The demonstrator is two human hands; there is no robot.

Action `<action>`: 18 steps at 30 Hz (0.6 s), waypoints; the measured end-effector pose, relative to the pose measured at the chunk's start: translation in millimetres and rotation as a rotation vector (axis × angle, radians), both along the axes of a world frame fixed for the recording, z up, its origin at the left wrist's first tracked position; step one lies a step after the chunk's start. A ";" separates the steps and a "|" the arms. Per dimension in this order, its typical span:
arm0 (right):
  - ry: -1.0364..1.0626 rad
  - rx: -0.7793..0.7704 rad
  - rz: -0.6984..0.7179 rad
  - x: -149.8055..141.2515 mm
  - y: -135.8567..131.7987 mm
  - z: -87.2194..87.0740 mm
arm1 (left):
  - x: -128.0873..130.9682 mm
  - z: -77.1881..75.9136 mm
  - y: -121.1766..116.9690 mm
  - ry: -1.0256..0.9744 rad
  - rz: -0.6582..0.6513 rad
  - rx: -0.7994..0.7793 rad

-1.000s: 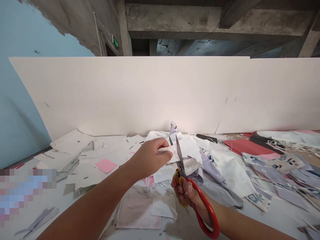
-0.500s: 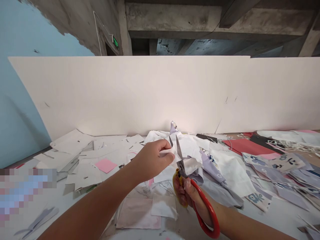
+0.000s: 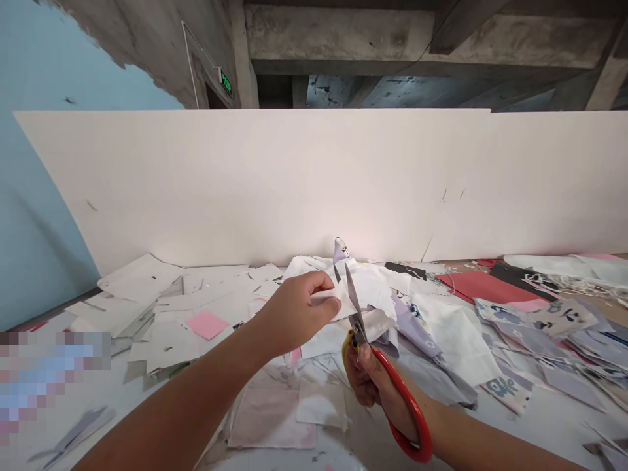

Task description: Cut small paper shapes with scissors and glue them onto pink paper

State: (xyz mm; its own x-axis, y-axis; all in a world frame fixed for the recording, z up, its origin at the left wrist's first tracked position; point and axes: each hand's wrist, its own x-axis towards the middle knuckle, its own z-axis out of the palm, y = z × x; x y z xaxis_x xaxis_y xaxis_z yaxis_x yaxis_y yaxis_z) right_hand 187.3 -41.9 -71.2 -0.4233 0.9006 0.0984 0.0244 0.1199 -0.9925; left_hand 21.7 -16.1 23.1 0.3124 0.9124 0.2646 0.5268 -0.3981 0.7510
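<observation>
Between thumb and fingers, my left hand (image 3: 307,307) pinches a piece of white fabric (image 3: 347,302). My right hand (image 3: 377,379) is wrapped round the handles of a pair of scissors (image 3: 406,409), one loop red and the other wrapped in yellow. The blades are parted and point away from me, with the white fabric between them, close to my left fingertips. Behind the blades lies a heap of white and lilac cloth (image 3: 377,288). A pale pink square of fabric (image 3: 272,418) and a smaller white piece (image 3: 322,405) lie on the table below my hands.
A tall white board (image 3: 275,183) closes off the back of the table. Stacks of white pieces (image 3: 140,278) and a pink square (image 3: 207,324) are on the left. Patterned scraps (image 3: 544,317), a red sheet (image 3: 485,288) and tangled white cord (image 3: 579,288) lie to the right.
The scissors' blades have come slightly closer together around the white fabric. My left hand has shifted only a little and keeps its pinch.
</observation>
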 end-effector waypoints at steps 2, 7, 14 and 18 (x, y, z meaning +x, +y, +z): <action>-0.009 -0.015 -0.011 -0.3 -0.8 2.0 | 0.6 -0.1 0.3 -0.009 0.004 -0.002; -0.042 -0.005 -0.034 -0.5 -2.0 6.8 | 1.6 5.8 -3.4 -0.035 0.018 -0.070; -0.113 0.049 -0.048 1.6 1.3 -1.2 | 1.9 19.7 -10.9 -0.073 0.046 -0.226; -0.088 0.023 -0.031 0.1 1.7 -3.0 | 6.0 7.7 -2.1 -0.108 0.132 -0.199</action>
State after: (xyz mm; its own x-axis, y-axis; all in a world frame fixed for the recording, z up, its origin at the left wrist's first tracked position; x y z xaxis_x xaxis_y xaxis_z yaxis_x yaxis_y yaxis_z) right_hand 187.5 -40.2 -74.2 -0.4030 0.9114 0.0828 0.1151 0.1402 -0.9834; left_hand 27.7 -18.3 30.8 0.1666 0.9808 0.1012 0.4768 -0.1700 0.8624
